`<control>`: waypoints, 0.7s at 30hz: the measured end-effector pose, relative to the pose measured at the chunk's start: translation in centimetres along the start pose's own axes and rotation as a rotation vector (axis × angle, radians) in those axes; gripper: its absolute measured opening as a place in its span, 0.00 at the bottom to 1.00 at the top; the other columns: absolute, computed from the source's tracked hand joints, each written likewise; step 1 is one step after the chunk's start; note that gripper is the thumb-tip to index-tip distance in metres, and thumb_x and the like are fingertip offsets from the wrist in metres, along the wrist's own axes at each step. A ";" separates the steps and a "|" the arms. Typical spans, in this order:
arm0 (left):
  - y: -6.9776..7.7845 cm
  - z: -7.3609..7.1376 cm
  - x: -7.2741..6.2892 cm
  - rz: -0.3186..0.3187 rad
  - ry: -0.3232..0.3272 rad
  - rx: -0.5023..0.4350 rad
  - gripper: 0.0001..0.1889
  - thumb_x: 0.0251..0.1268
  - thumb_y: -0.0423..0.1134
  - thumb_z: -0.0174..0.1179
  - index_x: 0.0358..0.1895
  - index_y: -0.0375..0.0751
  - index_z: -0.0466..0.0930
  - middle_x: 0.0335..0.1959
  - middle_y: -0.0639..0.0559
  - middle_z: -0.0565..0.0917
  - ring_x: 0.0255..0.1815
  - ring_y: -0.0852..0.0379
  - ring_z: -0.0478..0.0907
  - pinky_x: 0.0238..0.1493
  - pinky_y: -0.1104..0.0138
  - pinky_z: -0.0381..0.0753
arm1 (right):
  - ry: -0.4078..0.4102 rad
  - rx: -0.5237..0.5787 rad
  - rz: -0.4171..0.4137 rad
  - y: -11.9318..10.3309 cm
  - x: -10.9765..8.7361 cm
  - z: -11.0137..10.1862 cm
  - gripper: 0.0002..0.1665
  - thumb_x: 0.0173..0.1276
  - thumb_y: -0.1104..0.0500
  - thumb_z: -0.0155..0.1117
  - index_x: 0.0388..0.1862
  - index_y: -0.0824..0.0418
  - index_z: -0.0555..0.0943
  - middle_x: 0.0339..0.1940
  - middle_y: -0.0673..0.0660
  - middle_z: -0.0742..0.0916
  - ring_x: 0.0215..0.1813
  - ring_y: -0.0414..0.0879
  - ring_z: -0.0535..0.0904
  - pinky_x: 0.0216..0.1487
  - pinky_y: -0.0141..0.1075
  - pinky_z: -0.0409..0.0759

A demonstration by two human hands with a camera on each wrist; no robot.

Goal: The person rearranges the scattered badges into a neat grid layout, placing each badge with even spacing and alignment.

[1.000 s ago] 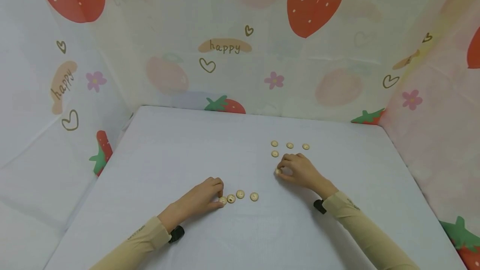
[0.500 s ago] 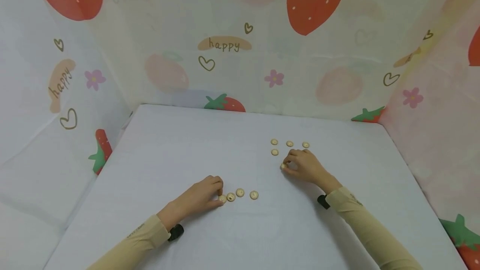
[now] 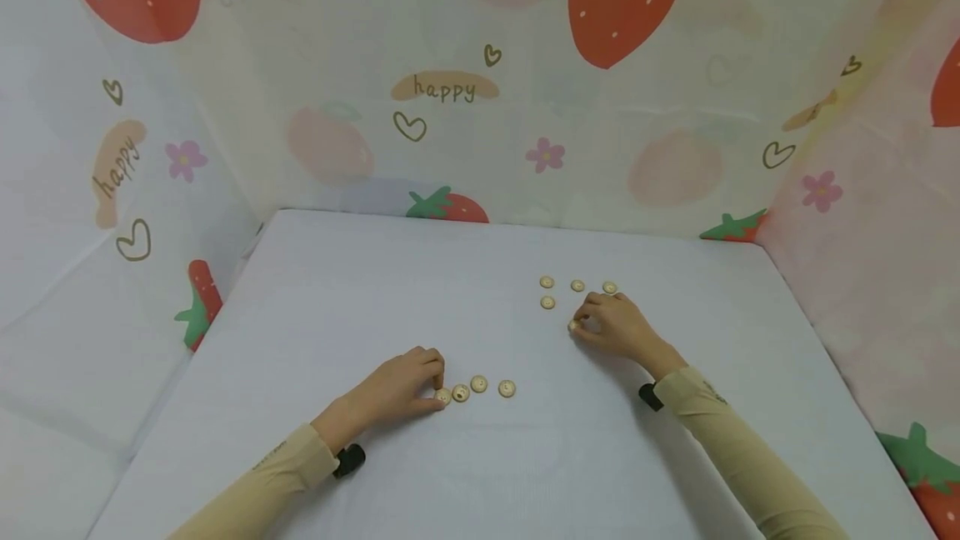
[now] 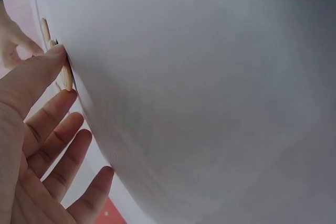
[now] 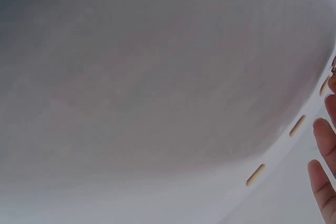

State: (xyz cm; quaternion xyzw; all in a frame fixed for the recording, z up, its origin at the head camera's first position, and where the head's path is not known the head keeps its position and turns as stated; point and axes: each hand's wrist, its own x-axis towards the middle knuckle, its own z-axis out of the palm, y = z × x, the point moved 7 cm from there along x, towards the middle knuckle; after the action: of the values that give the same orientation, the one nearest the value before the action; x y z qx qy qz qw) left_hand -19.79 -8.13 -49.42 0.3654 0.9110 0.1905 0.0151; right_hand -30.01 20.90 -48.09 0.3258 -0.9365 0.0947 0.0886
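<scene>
Head view: the right hand (image 3: 617, 328) pinches a lone button (image 3: 573, 326) near the far buttons (image 3: 577, 286); the left hand (image 3: 396, 387) pinches the end button (image 3: 444, 396) of the near row (image 3: 479, 384) on the bench (image 3: 420, 298). For sound handling — grip the rim lightly, hold it level, clear of its neighbours. Left wrist view: thumb and forefinger meet the end button; other fingers spread. Right wrist view: fingers are cut off by the edge — the grip cannot be verified here.

The right hand (image 3: 621, 328) moved rightward (slightly away, too); its button (image 3: 573, 326) followed.
</scene>
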 end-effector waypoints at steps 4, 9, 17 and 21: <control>-0.3 0.2 0.0 -0.019 -0.011 -0.009 0.11 0.56 0.51 0.64 0.34 0.49 0.76 0.44 0.60 0.74 0.46 0.62 0.69 0.46 0.66 0.75 | -0.006 0.000 0.015 0.3 0.1 0.0 0.08 0.58 0.50 0.67 0.31 0.54 0.84 0.33 0.48 0.83 0.36 0.42 0.78 0.44 0.47 0.73; -0.6 0.3 -0.1 -0.038 -0.019 -0.034 0.11 0.56 0.50 0.64 0.35 0.49 0.76 0.43 0.61 0.73 0.46 0.62 0.69 0.47 0.66 0.74 | -0.002 -0.020 0.035 0.7 0.3 -0.1 0.09 0.58 0.50 0.67 0.31 0.55 0.85 0.33 0.49 0.83 0.36 0.44 0.78 0.43 0.48 0.74; -0.7 0.1 -0.1 -0.046 -0.013 -0.052 0.11 0.56 0.49 0.65 0.34 0.49 0.76 0.43 0.61 0.74 0.48 0.62 0.69 0.49 0.65 0.74 | -0.015 -0.047 0.093 1.6 0.8 0.2 0.10 0.59 0.51 0.66 0.33 0.55 0.85 0.36 0.51 0.84 0.39 0.47 0.79 0.43 0.50 0.74; -0.8 0.0 -0.2 -0.057 -0.012 -0.062 0.10 0.56 0.48 0.64 0.35 0.48 0.76 0.44 0.60 0.74 0.48 0.62 0.69 0.49 0.65 0.74 | -0.010 -0.050 0.105 1.8 0.9 0.2 0.09 0.59 0.52 0.66 0.33 0.56 0.85 0.36 0.52 0.83 0.40 0.48 0.78 0.44 0.51 0.74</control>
State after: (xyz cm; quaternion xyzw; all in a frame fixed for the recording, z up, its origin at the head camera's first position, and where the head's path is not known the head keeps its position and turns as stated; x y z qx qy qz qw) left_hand -20.18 -8.73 -49.74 0.3398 0.9147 0.2159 0.0370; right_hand -31.89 21.73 -48.24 0.2745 -0.9548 0.0743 0.0871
